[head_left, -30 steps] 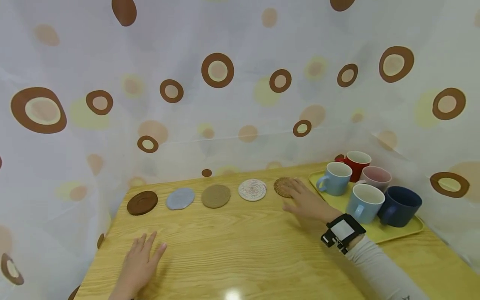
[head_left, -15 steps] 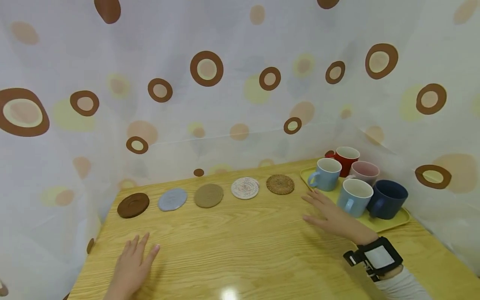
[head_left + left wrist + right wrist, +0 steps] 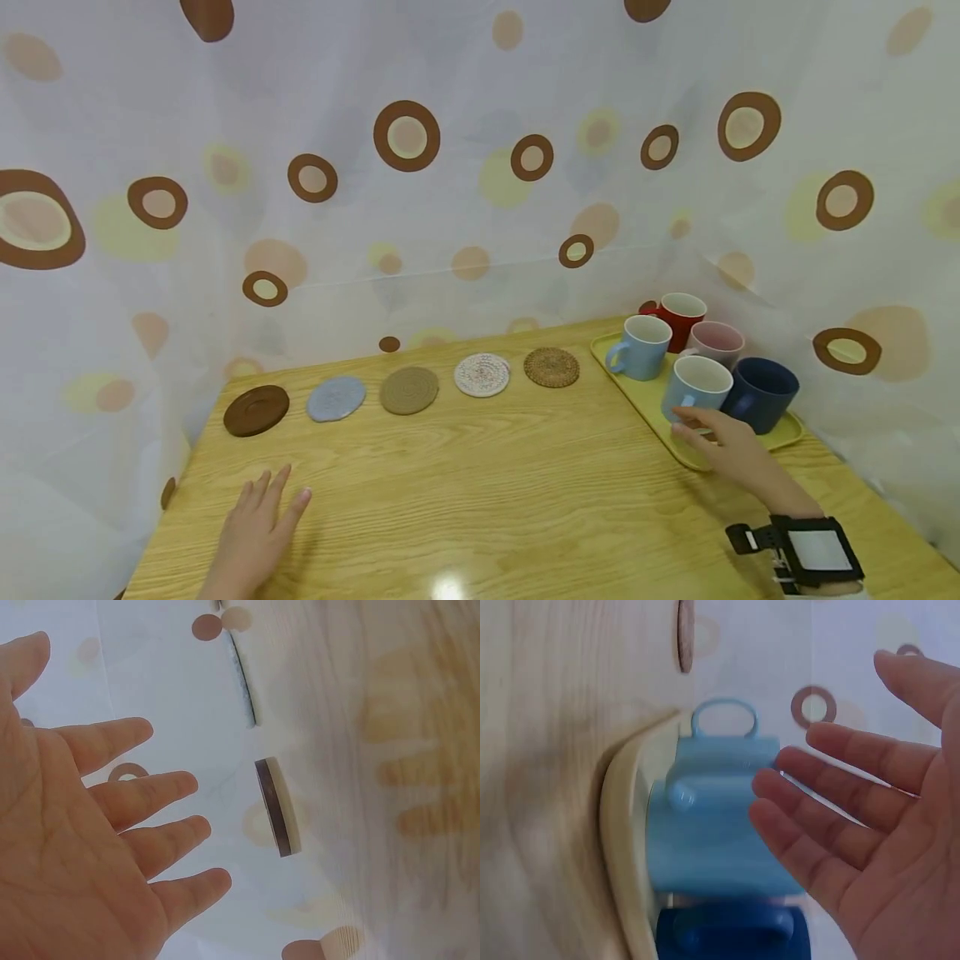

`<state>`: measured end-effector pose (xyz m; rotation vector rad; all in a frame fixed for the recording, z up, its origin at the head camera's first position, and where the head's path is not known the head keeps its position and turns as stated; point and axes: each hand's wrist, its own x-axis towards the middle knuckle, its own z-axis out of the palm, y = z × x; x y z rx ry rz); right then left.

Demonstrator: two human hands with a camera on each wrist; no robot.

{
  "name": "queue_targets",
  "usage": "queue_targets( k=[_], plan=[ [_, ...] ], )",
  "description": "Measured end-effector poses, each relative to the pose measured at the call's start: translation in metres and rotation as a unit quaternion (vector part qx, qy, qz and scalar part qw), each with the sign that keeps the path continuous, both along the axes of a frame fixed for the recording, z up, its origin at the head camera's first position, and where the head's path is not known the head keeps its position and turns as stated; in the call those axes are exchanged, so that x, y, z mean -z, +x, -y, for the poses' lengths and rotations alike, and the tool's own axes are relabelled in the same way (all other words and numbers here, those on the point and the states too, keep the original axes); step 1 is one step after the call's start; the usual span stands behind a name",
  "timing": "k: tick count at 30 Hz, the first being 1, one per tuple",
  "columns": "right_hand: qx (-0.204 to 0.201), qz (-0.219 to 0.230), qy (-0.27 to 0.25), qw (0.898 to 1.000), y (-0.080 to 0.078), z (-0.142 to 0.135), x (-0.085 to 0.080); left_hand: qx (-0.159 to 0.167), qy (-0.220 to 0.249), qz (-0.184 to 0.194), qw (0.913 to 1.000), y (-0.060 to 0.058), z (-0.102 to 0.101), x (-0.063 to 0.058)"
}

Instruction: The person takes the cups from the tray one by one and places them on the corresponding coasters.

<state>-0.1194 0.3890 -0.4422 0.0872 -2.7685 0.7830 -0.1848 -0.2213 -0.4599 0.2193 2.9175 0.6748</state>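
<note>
My right hand [image 3: 727, 454] reaches over the front of the yellow tray [image 3: 637, 396], fingertips right by the handle of the nearer light blue mug [image 3: 696, 387]. In the right wrist view its fingers are extended and spread, overlapping that mug's side. Close on the right stands a navy mug [image 3: 765, 396]; behind are another light blue mug [image 3: 647, 350], a pink mug [image 3: 716, 343] and a red mug [image 3: 684, 321]. My left hand [image 3: 251, 533] hovers low over the table's left side, palm down and holding nothing. The left wrist view has its fingers loosely spread.
Along the back of the wooden table [image 3: 450, 492] runs a row of round coasters: dark brown [image 3: 257, 411], blue-grey [image 3: 336, 398], tan [image 3: 408, 391], speckled white [image 3: 482, 375] and woven brown [image 3: 551, 367]. A dotted white curtain [image 3: 450, 200] hangs behind and beside the table.
My right hand has left the woven brown coaster and moved right and nearer, to the front light blue mug. The view has turned slightly right. My left hand stays over the same spot.
</note>
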Motion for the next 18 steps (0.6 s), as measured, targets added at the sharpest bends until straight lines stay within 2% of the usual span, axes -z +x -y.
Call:
queue_targets(
  k=[4, 8, 13, 15, 18],
  plan=[
    [0.043, 0.006, -0.002, 0.999, 0.004, -0.018, 0.006, 0.002, -0.006, -0.001, 1.0000, 0.000, 0.000, 0.000],
    [0.097, 0.057, -0.003, 0.994, 0.005, -0.039, 0.015, 0.002, -0.012, 0.001, 0.9999, 0.000, 0.000, -0.001],
    [0.190, 0.130, 0.000, 0.973, 0.004, -0.063, 0.031, 0.001, -0.011, 0.016, 0.9998, -0.001, 0.001, -0.001],
    [0.210, 0.158, 0.001, 0.965, 0.005, -0.069, 0.035, 0.001, -0.011, 0.018, 0.9998, -0.001, 0.001, -0.001],
    [0.221, 0.197, 0.007, 0.955, 0.004, -0.076, 0.035, 0.001, -0.011, 0.018, 0.9998, -0.001, 0.000, 0.000]
  ],
)
